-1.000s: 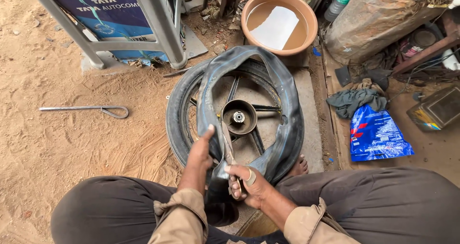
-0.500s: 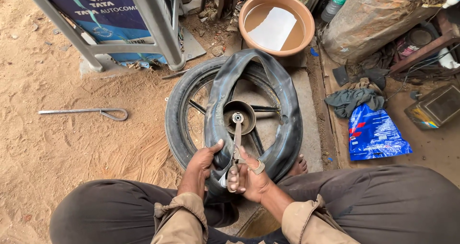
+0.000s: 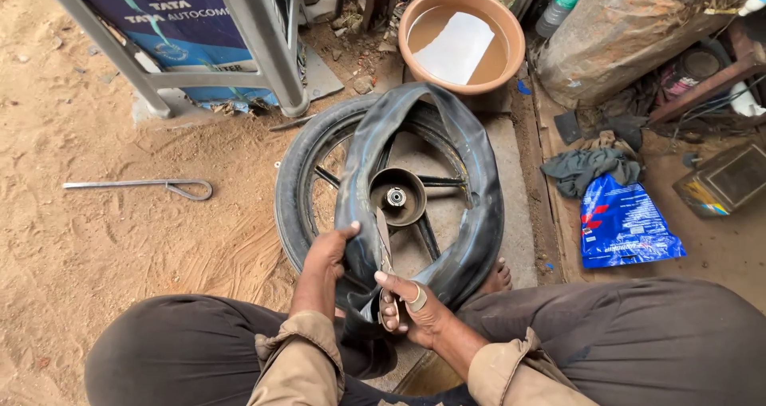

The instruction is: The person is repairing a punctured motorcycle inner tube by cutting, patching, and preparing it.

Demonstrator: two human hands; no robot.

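Observation:
A black motorcycle wheel (image 3: 297, 184) with tyre and spoked hub lies flat on the ground in front of me. A limp black inner tube (image 3: 471, 175) rests looped over it. My left hand (image 3: 329, 254) grips the near part of the tube. My right hand (image 3: 411, 310), with a ring on one finger, holds scissors (image 3: 384, 250) whose blades point away from me along the tube.
A brown basin of water (image 3: 463, 43) stands beyond the wheel. A metal rod with a loop (image 3: 140, 186) lies on the sand at left. A blue plastic bag (image 3: 622, 222), a grey rag (image 3: 586, 167) and a sack (image 3: 614, 31) are at right. A signboard frame (image 3: 263, 47) stands behind.
The tube has settled more openly over the wheel. My right hand with the scissors has shifted slightly lower and nearer my lap; my left hand keeps its grip on the tube.

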